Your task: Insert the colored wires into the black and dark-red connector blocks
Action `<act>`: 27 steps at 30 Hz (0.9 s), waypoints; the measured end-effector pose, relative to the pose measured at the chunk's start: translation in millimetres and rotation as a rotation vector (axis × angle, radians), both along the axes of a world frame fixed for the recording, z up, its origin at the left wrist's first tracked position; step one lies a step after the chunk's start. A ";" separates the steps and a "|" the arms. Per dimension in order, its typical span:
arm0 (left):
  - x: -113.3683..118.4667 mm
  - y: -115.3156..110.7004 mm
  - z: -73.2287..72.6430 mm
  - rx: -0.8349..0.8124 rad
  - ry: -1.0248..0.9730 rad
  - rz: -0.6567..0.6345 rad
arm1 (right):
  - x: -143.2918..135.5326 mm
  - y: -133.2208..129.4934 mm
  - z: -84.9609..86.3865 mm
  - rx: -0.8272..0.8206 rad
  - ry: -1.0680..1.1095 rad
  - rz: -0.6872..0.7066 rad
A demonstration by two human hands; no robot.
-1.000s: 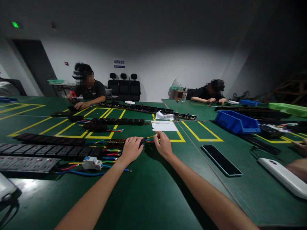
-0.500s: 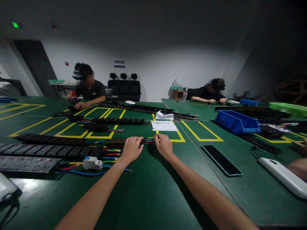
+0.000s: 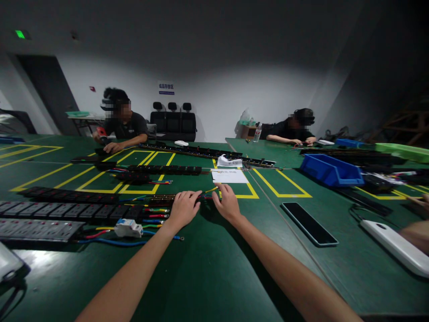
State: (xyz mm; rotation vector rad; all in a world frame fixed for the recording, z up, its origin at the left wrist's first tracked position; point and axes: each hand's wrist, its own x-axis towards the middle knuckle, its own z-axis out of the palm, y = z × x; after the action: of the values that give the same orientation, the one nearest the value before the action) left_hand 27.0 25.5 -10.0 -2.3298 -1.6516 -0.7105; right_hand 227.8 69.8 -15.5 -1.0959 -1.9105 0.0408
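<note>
On glossy table, L hand arched o/ wires; R hand bent, grips unclear.

The white wall sign reads "成品存放区".

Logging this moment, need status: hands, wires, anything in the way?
Left hand over the wire bundle; right hand at its wire ends, grip unclear. Yellow wire raised. Nothing visible between hands and wires.

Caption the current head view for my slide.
Left hand on a dark strip, right hand at its wires, phone on the green table.
</note>
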 end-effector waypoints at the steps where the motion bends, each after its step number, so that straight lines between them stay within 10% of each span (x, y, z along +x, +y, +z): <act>1: 0.0 0.0 0.0 -0.001 0.002 -0.001 | 0.1 -1.4 1.1 0.004 -0.004 0.024; 27: -0.1 1.8 -2.3 0.006 -0.014 0.019 | -0.2 5.5 -5.3 -0.055 -0.182 -0.168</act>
State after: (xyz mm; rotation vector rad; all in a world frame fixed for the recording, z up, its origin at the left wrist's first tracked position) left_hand 26.9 27.3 -12.4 -2.3069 -1.6726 -0.7281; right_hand 227.6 75.2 -20.8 -1.3330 -1.9797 -0.1042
